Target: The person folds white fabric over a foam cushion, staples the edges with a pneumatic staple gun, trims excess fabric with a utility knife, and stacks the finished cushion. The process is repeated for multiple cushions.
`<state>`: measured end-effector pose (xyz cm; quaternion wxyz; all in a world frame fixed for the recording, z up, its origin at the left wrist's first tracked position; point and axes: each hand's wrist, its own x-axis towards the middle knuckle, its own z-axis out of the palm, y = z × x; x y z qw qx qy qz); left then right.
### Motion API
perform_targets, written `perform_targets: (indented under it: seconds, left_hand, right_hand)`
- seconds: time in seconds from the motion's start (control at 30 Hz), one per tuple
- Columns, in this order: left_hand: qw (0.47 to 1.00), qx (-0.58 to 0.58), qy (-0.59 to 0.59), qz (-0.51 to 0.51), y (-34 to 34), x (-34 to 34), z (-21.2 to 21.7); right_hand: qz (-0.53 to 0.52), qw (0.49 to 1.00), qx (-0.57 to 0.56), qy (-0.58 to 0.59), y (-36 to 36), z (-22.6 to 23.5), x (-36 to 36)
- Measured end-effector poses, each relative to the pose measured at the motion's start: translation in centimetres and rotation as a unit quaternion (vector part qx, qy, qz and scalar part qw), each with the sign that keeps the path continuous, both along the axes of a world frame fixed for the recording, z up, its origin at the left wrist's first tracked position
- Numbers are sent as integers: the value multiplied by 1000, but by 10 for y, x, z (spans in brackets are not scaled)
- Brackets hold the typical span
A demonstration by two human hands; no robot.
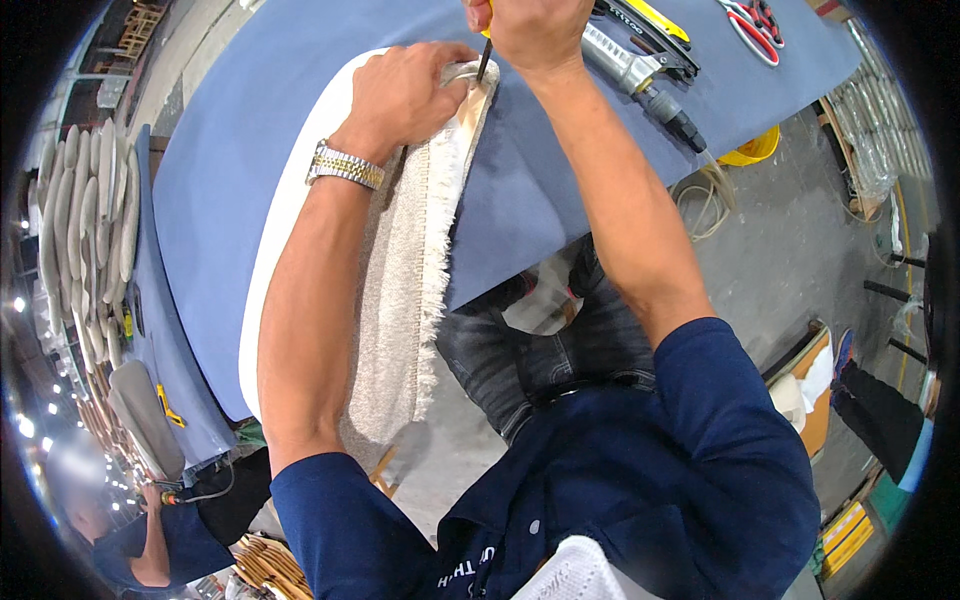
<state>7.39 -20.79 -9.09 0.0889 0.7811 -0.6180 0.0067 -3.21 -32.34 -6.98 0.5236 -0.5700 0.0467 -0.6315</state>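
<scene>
A long upholstered panel [385, 290] in beige fabric, with a frayed edge [437, 250] along one side and a white face on the other, lies on the blue-covered table [225, 160]. Near its far end my left hand [405, 98] grips the edge, fingers curled over the folded fabric. My right hand [540, 35] is closed around a screwdriver-like tool with a bit of yellow handle showing. The tool's dark shaft [484, 62] points down, its tip at the panel's far corner beside my left fingers. Most of the handle is hidden by my right hand.
An air stapler [630, 65] with a hose connector lies right of my right arm; red-handled cutters [752, 35] lie beyond it. A yellow bucket [755, 148] stands below the table edge. Grey padded pieces [85, 210] are stacked at left. One person works at left; another is at right.
</scene>
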Motion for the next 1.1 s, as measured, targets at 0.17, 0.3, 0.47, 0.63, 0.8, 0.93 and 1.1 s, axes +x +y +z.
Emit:
perform_targets:
  seconds: [0.17,0.3,0.47,0.63,0.8,0.93,1.1]
  left_hand:
    - [1000,1,-16,16,7,-1,0]
    - [998,-15,26,49,1,-8,-17]
    - [993,-110,44,2,35,-7,-15]
    - [981,-156,112,5,101,-58,3]
    - [963,-146,65,218,273,-136,2]
    - [802,-398,117,431,327,-198,-43]
    - [726,-539,127,408,297,-178,-66]
  right_hand:
    - [18,1000,10,2,-1,-4,2]
    - [51,997,43,25,-8,-13,11]
    - [114,987,105,39,11,32,-14]
    - [58,917,-153,363,-18,-3,-3]
    - [112,814,-89,563,3,-13,-4]
    - [129,808,-67,571,-3,-28,5]
    - [102,822,-84,554,-23,-36,0]
